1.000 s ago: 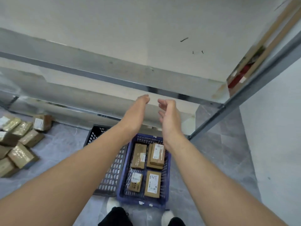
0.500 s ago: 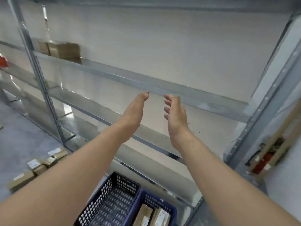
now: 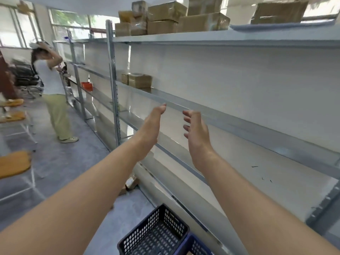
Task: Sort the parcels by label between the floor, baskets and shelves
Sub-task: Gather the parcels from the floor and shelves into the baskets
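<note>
My left hand and right hand hover empty, palms facing, mid-frame; brown cardboard parcels sit on the grey metal shelf above, so a blind reach could clip its edge

Brown cardboard parcels wrapped in clear tape are piled on the top tier of the grey metal shelves, and two smaller parcels sit side by side on the tier below, far left. One labelled parcel lies on the floor beside the shelves. Nearest, a black slatted basket touches a blue basket on its right.
</note>
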Motion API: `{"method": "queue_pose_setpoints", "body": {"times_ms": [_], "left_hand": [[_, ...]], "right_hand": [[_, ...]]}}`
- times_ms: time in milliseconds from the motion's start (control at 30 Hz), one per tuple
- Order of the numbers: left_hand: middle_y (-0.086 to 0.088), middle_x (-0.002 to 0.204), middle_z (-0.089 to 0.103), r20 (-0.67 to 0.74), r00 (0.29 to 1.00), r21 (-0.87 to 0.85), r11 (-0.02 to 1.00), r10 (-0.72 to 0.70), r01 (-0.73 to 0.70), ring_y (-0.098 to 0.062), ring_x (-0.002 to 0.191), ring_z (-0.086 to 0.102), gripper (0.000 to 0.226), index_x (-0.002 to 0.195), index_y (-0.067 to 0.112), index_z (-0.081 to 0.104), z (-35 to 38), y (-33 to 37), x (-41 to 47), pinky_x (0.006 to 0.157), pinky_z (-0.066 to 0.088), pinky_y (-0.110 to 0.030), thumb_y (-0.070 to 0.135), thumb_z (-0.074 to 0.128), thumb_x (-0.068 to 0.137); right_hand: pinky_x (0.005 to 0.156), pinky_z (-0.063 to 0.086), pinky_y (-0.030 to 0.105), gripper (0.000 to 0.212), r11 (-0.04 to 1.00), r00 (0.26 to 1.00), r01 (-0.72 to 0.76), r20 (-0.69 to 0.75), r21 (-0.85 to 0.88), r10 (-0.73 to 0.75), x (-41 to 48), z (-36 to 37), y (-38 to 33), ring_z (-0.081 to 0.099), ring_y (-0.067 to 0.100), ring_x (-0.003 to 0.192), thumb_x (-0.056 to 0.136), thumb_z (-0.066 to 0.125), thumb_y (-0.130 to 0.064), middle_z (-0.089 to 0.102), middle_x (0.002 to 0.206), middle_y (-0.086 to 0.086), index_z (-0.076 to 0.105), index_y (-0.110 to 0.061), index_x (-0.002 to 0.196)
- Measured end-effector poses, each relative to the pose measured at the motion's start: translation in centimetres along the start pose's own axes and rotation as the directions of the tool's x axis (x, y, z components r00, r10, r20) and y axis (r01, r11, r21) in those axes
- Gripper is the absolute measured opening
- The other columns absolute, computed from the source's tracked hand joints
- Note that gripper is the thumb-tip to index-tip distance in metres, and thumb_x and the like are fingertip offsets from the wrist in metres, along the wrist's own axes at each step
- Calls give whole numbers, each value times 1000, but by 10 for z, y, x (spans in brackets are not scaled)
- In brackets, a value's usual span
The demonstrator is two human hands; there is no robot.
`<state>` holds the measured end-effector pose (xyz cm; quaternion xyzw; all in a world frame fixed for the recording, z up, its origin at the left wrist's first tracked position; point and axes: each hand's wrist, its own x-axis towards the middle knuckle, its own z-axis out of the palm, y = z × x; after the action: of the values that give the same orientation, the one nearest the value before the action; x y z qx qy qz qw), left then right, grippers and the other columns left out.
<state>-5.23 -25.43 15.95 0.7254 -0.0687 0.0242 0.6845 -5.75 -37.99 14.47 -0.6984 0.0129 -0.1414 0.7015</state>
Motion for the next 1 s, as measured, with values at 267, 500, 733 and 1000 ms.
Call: {"method": "queue_pose_setpoints", "body": {"times_ms": [267,500,733,1000], "left_hand": [[8,163,29,-110,994,26,1000,5,-2,-24,149,23,51,153,45,37,-108,-33,5,121,24,-56,56,29,104],[15,139,46,-159,986,51,997,-43,52,-17,138,35,44,145,42,46,-222,-60,22,120,27,-47,50,26,107],[7,163,30,-160,972,60,981,-172,183,-25,150,25,50,152,43,40,-334,-102,64,120,25,-56,54,26,105],[8,165,28,-171,938,-32,953,-302,302,-27,152,24,50,150,47,42,-409,-157,122,117,29,-56,59,29,102]], "right_hand": [[95,47,37,38,1000,993,4,117,-27,0,12,112,17,60,25,121,110,42,-46,64,119,-5,67,-25,129],[121,43,48,71,998,987,-55,153,14,52,19,231,48,55,20,138,81,40,-62,65,140,-6,70,-26,136],[121,43,51,68,986,980,-167,106,-22,169,34,339,82,56,20,137,82,40,-62,64,139,-7,71,-28,133],[122,44,52,46,971,961,-238,135,-35,240,82,415,126,57,21,138,106,41,-50,63,145,0,73,-26,131]]}}
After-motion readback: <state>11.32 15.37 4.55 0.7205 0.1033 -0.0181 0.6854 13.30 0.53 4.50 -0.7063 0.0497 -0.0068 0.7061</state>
